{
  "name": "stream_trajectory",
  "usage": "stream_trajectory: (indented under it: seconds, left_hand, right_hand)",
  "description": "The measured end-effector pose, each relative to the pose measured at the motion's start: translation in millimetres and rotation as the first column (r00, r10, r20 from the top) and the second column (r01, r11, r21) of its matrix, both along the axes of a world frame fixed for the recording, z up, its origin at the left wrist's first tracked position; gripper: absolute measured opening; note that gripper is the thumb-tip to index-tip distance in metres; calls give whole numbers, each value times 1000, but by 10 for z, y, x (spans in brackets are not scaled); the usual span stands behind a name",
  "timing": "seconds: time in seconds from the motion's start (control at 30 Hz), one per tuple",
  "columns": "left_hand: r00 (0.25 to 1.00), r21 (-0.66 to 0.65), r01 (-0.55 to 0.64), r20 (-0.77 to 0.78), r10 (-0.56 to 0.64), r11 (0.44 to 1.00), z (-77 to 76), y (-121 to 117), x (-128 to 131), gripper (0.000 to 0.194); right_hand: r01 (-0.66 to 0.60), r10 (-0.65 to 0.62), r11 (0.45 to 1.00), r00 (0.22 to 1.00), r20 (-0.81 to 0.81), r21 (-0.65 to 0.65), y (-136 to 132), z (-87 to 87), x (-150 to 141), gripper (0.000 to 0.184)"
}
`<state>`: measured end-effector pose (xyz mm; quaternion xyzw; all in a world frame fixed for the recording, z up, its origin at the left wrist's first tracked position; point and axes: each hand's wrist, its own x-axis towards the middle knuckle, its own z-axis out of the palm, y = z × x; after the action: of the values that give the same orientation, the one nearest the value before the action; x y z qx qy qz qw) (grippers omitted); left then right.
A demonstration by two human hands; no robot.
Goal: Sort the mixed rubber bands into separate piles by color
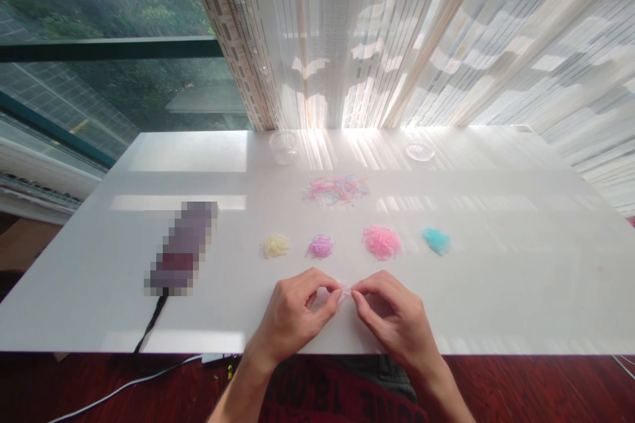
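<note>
Pulling unevenly could snap the thin pink strands (346, 292), pinched between thumb and finger by left hand (294, 309) and right hand (401, 312).

Pale-pink strand (346, 292): thin, approx. horiz., lower ctr. of frame. Mixed-color strand pile (337, 190): pastel, loose, spread wide, ctr. Just below, sep. heaps in a rough row, L to R: pale-yellow pile (276, 246), purple pile (321, 246), bright-pink pile (381, 242) (biggest of the 4), turquoise pile (437, 240), rt. of ctr.
</note>
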<state>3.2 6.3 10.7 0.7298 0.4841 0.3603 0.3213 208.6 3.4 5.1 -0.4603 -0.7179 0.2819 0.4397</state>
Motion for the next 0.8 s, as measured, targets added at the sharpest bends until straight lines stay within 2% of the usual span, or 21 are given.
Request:
stream_trajectory:
  seconds: [0.8]
  left_hand:
    - [1000, -5, -15, 18, 15, 1000, -38, 8, -14, 12]
  right_hand:
    - [29, -28, 999, 1000, 13, -41, -11, 0, 0, 11]
